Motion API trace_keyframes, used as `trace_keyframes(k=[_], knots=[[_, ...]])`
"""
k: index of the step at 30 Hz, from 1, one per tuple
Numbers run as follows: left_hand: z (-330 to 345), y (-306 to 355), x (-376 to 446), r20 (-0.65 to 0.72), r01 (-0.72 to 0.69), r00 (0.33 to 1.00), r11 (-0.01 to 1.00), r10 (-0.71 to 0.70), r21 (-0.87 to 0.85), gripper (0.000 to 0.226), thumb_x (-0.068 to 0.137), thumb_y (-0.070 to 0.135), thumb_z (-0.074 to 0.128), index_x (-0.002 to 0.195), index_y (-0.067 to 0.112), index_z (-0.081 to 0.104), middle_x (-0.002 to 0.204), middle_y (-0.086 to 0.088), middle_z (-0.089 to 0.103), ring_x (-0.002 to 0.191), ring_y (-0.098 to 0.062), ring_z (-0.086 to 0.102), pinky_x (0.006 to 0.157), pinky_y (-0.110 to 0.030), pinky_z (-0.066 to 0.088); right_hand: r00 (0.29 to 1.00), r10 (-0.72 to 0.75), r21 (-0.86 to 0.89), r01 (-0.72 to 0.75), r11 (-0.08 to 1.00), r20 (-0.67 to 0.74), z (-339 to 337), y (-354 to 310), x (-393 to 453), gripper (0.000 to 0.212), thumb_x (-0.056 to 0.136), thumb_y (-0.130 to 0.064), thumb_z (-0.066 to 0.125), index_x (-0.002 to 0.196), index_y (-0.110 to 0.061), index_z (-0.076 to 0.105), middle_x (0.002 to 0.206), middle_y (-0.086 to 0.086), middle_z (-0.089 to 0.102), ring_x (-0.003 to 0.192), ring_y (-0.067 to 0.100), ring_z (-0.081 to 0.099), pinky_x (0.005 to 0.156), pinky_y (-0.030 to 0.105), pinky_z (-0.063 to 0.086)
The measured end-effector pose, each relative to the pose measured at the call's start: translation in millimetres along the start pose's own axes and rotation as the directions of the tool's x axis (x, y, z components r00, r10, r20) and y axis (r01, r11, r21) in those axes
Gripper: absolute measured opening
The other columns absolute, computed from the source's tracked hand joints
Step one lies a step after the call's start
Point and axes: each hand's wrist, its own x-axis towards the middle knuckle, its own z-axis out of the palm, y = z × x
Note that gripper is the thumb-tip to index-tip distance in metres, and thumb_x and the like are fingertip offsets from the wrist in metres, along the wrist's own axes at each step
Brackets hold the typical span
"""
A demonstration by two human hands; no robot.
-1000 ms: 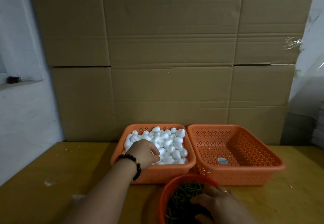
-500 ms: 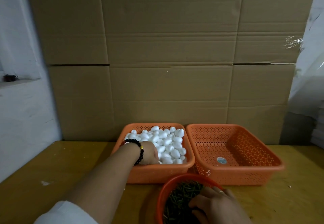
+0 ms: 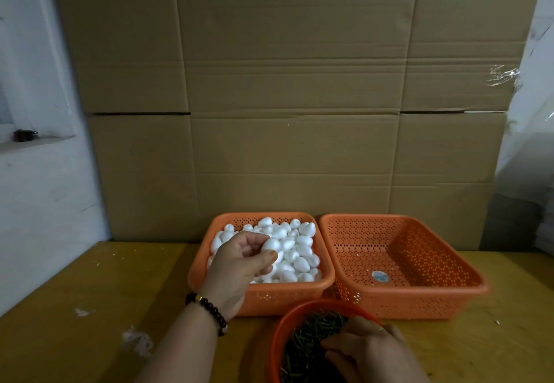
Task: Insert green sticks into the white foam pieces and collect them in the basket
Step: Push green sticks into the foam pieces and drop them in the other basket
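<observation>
My left hand (image 3: 239, 265) hovers over the left orange basket (image 3: 326, 277), pinching one white egg-shaped foam piece (image 3: 271, 244) between thumb and fingers. That basket holds several more white foam pieces (image 3: 299, 250). My right hand (image 3: 368, 352) reaches down into a round orange bowl (image 3: 277, 337) full of green sticks (image 3: 311, 337) at the bottom edge; its fingertips are buried among the sticks, so what they hold is hidden. The right orange basket (image 3: 419, 292) has no foam pieces in it, only a round sticker on its floor.
A tall cardboard wall (image 3: 284, 98) stands right behind both baskets. The yellow wooden table (image 3: 90, 307) carries white foam crumbs (image 3: 138, 342) at the left. A white wall with a ledge lies to the left, pale plastic sheeting to the right.
My left hand dipped into the foam pile, then lifted and turned palm-up with one foam piece pinched. My right hand stayed in the stick bowl, shifting slightly.
</observation>
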Motion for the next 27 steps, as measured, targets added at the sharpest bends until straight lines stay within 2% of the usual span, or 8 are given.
trace_keyframes(k=[4,6,8,11,13,15,19,27], knots=[[12,3,-31,0.169,0.110,0.985,0.882,-0.035,-0.459,0.033,0.074,-0.002,0.069,0.104,0.011,0.062,0.084,-0.010,0.065,0.074,-0.022,0.064,0.065,-0.032,0.056,0.999,-0.002,-0.033,0.001,0.999,-0.032,2,1,-2,0.033,0.047,-0.061,0.083,0.076,-0.057,0.068,0.071,-0.022,0.060,0.070,-0.012,0.059,0.060,0.021,0.051],[20,4,-45,0.248,0.165,0.969,0.801,-0.021,-0.576,0.026,0.075,0.000,0.072,0.096,0.015,0.069,0.089,-0.013,0.066,0.074,-0.023,0.065,0.063,-0.033,0.056,0.998,-0.001,-0.014,0.000,1.000,-0.060,2,4,-2,0.037,0.035,-0.058,0.088,0.066,-0.054,0.068,0.062,-0.023,0.056,0.060,-0.011,0.058,0.051,0.017,0.050],[27,7,-56,0.305,0.206,0.952,0.736,0.001,-0.645,0.032,0.069,0.009,0.080,0.098,0.019,0.072,0.093,-0.013,0.068,0.076,-0.022,0.064,0.063,-0.033,0.055,0.992,-0.021,-0.040,0.016,0.999,-0.126,2,6,-3,0.039,0.032,-0.055,0.090,0.064,-0.052,0.068,0.061,-0.024,0.055,0.057,-0.009,0.058,0.052,0.015,0.050],[32,9,-66,0.353,0.242,0.935,0.688,0.021,-0.684,0.044,0.079,0.018,0.071,0.121,0.028,0.066,0.096,-0.010,0.068,0.077,-0.020,0.062,0.064,-0.033,0.054,0.990,-0.042,-0.021,0.040,0.999,-0.136,4,7,-4,0.038,0.033,-0.053,0.090,0.065,-0.051,0.069,0.060,-0.022,0.055,0.056,-0.007,0.059,0.050,0.016,0.050],[32,10,-69,0.374,0.263,0.927,0.676,0.021,-0.689,0.036,0.092,0.019,0.056,0.126,0.031,0.062,0.096,-0.009,0.068,0.077,-0.020,0.061,0.065,-0.032,0.053,0.988,-0.053,-0.028,0.050,0.998,-0.146,5,9,-3,0.037,0.035,-0.053,0.090,0.065,-0.051,0.069,0.059,-0.021,0.055,0.056,-0.007,0.059,0.049,0.018,0.050],[32,10,-71,0.394,0.294,0.919,0.656,0.007,-0.696,0.033,0.095,0.020,0.052,0.124,0.029,0.063,0.096,-0.009,0.067,0.075,-0.020,0.062,0.063,-0.032,0.053,0.988,-0.058,-0.025,0.055,0.998,-0.146,7,10,-2,0.036,0.036,-0.053,0.090,0.066,-0.051,0.069,0.060,-0.021,0.055,0.057,-0.007,0.059,0.049,0.018,0.050],[32,13,-72,0.394,0.315,0.919,0.606,-0.004,-0.730,0.044,0.067,0.019,0.085,0.109,0.018,0.070,0.095,-0.013,0.067,0.070,-0.021,0.062,0.055,-0.032,0.050,0.984,-0.069,-0.013,0.068,0.998,-0.164,10,10,-1,0.038,0.034,-0.051,0.091,0.065,-0.050,0.070,0.060,-0.021,0.054,0.056,-0.006,0.059,0.049,0.018,0.050],[32,11,-71,0.406,0.366,0.913,0.513,-0.037,-0.776,0.064,0.049,0.006,0.093,0.107,-0.007,0.069,0.100,-0.022,0.068,0.059,-0.019,0.058,0.042,-0.026,0.046,0.984,-0.068,-0.007,0.068,0.998,-0.165,10,11,0,0.036,0.035,-0.054,0.090,0.065,-0.050,0.069,0.060,-0.023,0.053,0.058,-0.008,0.058,0.050,0.018,0.049]])
